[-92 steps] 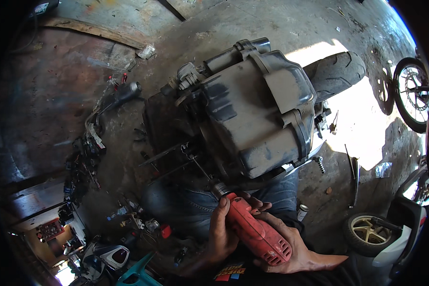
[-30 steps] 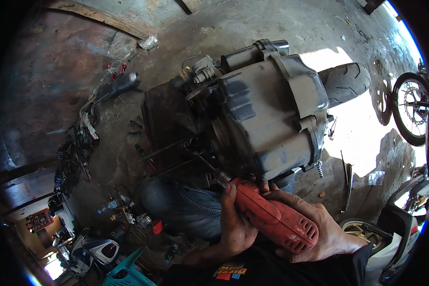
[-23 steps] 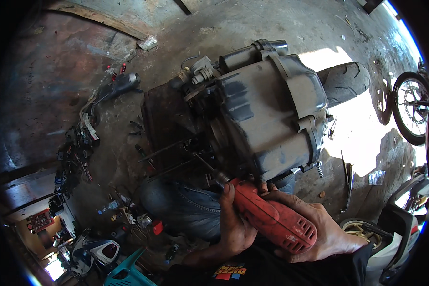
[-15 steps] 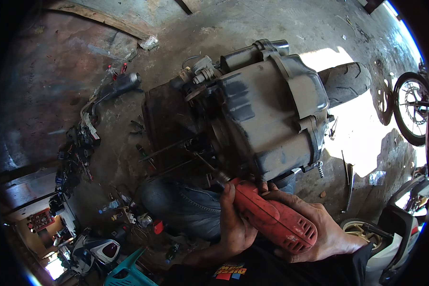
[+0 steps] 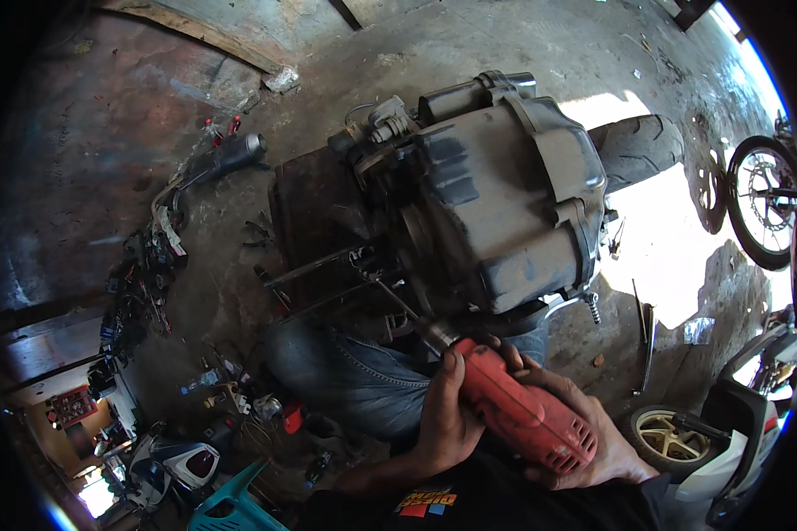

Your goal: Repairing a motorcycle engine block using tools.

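A worn red power drill (image 5: 527, 407) lies across my front, its metal chuck (image 5: 437, 335) pointing up and left. My left hand (image 5: 448, 416) is closed on the drill's front, thumb just behind the chuck. My right hand (image 5: 600, 438) wraps round its vented rear. From the chuck a long thin bit (image 5: 397, 298) reaches toward a dark bracket (image 5: 363, 258) on a motorcycle engine unit; whether the tip touches is too dark to tell. Beside it sits the dusty black plastic airbox-like cover (image 5: 496, 195), with a rear tyre (image 5: 638, 150) behind.
My jeans-clad knee (image 5: 345, 372) is under the bracket. Wiring and parts (image 5: 150, 265) lie along the left on the concrete floor. A teal fairing piece (image 5: 235, 504) and a white-and-blue body panel (image 5: 177, 469) are at lower left. Another wheel (image 5: 673, 434) stands at lower right.
The drill and both hands have shifted slightly right and back toward me. My grip on it looks the same.
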`<action>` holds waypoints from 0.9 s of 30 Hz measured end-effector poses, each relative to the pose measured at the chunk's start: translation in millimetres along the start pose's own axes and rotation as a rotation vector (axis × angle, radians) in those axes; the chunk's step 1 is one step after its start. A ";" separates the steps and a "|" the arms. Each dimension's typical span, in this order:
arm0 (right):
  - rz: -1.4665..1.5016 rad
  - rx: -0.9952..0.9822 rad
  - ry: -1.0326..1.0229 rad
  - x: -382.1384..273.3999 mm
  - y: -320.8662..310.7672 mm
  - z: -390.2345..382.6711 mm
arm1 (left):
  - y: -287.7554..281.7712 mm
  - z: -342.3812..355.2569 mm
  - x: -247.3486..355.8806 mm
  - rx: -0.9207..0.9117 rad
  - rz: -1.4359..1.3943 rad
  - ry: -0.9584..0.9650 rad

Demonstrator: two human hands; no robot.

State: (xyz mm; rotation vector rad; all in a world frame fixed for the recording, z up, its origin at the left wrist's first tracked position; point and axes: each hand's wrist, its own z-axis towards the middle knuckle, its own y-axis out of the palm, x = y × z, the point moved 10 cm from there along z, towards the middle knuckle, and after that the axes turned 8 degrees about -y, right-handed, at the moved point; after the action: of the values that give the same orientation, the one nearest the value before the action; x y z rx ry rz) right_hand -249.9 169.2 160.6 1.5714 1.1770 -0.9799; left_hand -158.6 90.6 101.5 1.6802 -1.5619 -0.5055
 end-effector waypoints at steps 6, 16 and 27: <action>0.684 -0.192 -0.187 24.5 50.8 -23.9 | -24.0 -26.8 -19.3 -0.123 0.265 -0.011; -0.245 -0.188 0.088 24.6 71.9 8.3 | -63.2 -82.2 -19.0 0.068 0.554 -0.038; -0.053 -0.176 0.118 57.8 81.0 38.9 | -88.3 -82.2 106.8 0.274 1.450 -0.125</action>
State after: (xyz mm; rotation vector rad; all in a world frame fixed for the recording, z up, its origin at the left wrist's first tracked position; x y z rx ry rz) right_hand -160.8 135.7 112.1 1.4796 1.3553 -0.8030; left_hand -22.2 5.2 108.9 0.3152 -2.4848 0.3920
